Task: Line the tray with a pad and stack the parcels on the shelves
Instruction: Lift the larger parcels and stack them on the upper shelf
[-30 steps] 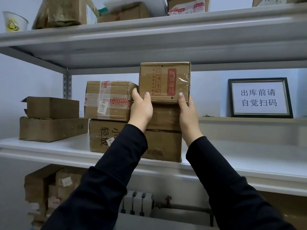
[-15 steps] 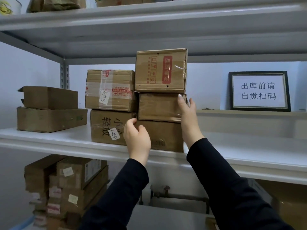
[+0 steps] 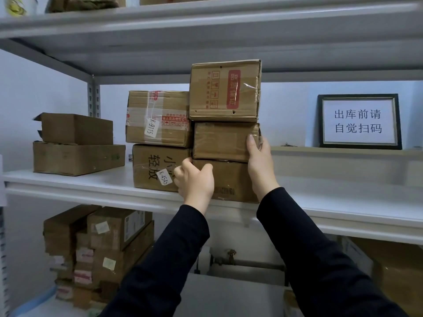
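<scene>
Parcels [image 3: 225,90] level, long axes sideways

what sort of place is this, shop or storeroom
Most likely a parcel storeroom or pickup point: grey metal shelving loaded with taped brown cardboard parcels, white stick-on code labels such as K-9115, and a black-framed white sign asking people to scan before taking goods out.

Counting seven boxes [image 3: 225,91] on the middle shelf [image 3: 91,181], stacked two, two, three; one sign [image 3: 358,121]; one cup [image 3: 21,6] up top.
</scene>
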Demonstrator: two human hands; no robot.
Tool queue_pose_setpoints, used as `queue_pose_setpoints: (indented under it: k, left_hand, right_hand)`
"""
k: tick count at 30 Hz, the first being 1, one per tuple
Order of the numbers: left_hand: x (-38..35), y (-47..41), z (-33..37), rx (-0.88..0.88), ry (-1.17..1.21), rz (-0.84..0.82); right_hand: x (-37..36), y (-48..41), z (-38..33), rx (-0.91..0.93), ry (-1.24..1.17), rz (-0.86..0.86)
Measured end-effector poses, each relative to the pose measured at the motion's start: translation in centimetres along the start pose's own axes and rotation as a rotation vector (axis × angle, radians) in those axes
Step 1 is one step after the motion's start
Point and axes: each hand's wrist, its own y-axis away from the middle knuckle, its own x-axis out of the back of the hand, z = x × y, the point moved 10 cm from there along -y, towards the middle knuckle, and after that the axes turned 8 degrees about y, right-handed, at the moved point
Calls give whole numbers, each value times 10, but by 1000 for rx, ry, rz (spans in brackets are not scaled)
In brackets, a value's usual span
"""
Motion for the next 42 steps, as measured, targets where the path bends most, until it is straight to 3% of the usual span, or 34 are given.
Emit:
queue_pose_setpoints:
  k: [5,16,23,28,35,42]
  left_hand:
    - [-2,2,-1,56,-54,-40]
    - [-1,31,5,-12,193,66]
    - [-22,76,-14,-47,601,-88]
    - [-50,106,-65,199,654,-267]
    - [-92,164,-150,727,612,-435]
    - [-127,188,-215,889,550,-400]
  right_hand:
    - [-1,11,-6,-18,32,-74]
    - [27,42,-3,-56,128,-60]
    - [67,89,10,-3,56,-28]
    - [86,126,57,-167,196,-106]
    - [130,167,123,-391,240,-29]
    - [157,162,197,-529,320,-28]
